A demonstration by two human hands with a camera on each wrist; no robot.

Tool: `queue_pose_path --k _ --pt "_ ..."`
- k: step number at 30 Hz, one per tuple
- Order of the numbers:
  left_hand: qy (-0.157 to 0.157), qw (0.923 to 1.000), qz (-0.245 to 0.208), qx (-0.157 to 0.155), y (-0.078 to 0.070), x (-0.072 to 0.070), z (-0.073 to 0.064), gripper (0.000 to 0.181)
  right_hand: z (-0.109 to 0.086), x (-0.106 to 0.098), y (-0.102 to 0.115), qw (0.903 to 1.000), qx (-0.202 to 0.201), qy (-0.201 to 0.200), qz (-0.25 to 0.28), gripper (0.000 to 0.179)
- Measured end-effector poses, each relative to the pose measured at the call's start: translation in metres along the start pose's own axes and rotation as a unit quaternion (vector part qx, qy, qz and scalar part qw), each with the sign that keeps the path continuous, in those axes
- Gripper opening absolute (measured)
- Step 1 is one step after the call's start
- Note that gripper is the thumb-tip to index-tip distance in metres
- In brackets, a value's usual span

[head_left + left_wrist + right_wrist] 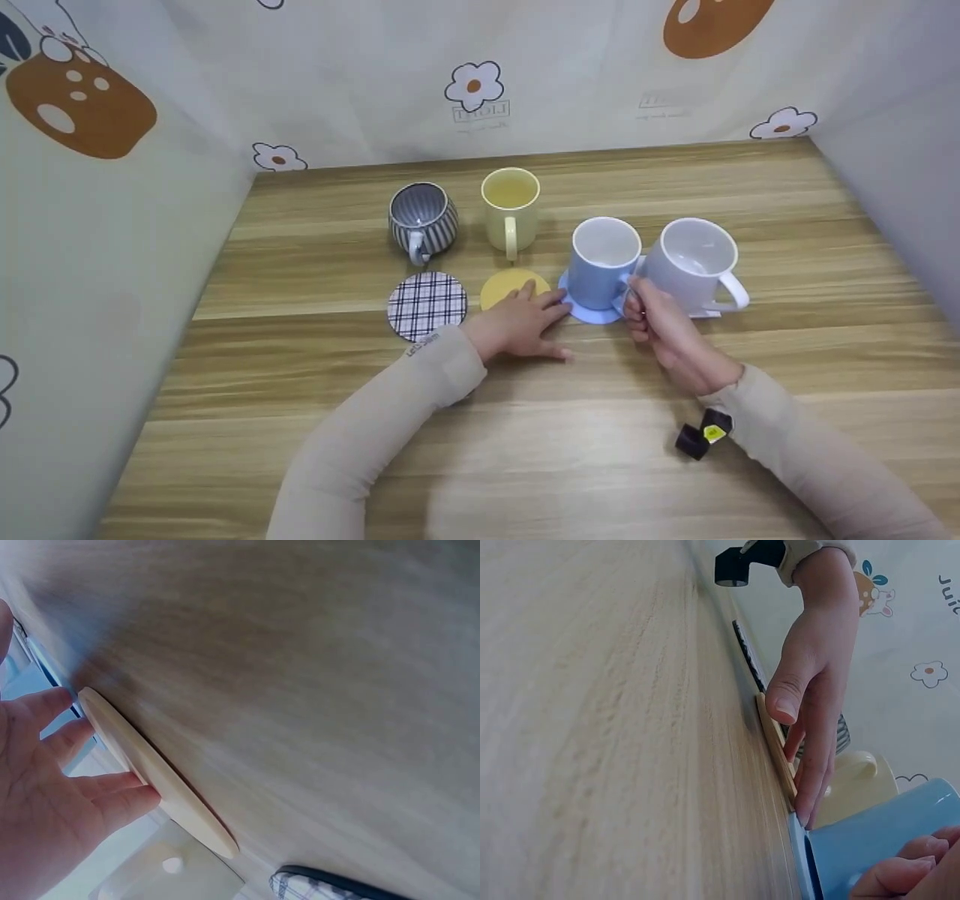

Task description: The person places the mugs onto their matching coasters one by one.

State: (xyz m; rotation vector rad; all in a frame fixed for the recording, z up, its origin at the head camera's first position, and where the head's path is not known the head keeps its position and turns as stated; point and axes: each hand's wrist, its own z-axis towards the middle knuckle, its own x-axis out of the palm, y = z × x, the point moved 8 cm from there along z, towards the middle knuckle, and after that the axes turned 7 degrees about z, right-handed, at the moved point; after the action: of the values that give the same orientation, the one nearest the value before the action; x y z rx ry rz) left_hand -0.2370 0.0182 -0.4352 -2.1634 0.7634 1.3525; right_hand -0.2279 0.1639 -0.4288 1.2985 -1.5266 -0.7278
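My right hand [664,322] grips the handle of a light blue mug [600,274], which stands upright over a round blue coaster [592,316]. My left hand [525,322] has its fingers spread and fairly straight. Some of those fingers lie on the yellow coaster [496,289], while others reach the near left edge of the blue coaster, as the right wrist view also shows. Just right of the gripped handle is a white mug [679,274] on a white coaster [706,314], its own handle pointing right. Most of the right fingers' hold is out of the right wrist view.
Behind the coasters stand a grey striped mug [441,234] and a pale yellow mug [496,225]. A plaid coaster [427,304] lies left of the yellow one. Patterned fabric walls [360,82] border the wooden table [525,465] at the back and sides.
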Motion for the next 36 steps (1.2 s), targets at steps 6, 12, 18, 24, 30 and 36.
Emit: queue_pose_path --k 6,12,18,24,30,36 --pt "-0.005 1.0000 0.003 0.000 -0.0004 -0.0013 -0.0002 0.079 -0.0005 0.0014 -0.0010 1.0000 0.001 0.003 0.003 0.042" --pt "-0.006 1.0000 0.004 0.000 0.0001 -0.0012 -0.0002 0.078 -0.0003 0.0024 -0.0026 0.9999 0.000 0.012 -0.006 0.042" --pt "-0.005 1.0000 0.005 0.001 0.0000 0.0000 0.0006 0.079 -0.0002 0.0002 -0.0050 0.9998 0.001 0.014 -0.016 0.043" --pt "-0.002 1.0000 0.000 0.004 -0.0003 0.0004 0.0007 0.079 0.0000 -0.0003 -0.0059 0.9995 -0.005 0.019 -0.025 0.044" --pt "0.004 1.0000 0.005 0.004 -0.0004 0.0001 0.0011 0.078 0.0000 -0.0011 -0.0055 0.9990 -0.003 0.027 -0.036 0.043" --pt "0.005 0.9999 -0.011 0.003 0.0009 -0.0022 0.0009 0.074 -0.0037 -0.0059 0.0012 0.9946 0.001 0.018 -0.102 0.038"
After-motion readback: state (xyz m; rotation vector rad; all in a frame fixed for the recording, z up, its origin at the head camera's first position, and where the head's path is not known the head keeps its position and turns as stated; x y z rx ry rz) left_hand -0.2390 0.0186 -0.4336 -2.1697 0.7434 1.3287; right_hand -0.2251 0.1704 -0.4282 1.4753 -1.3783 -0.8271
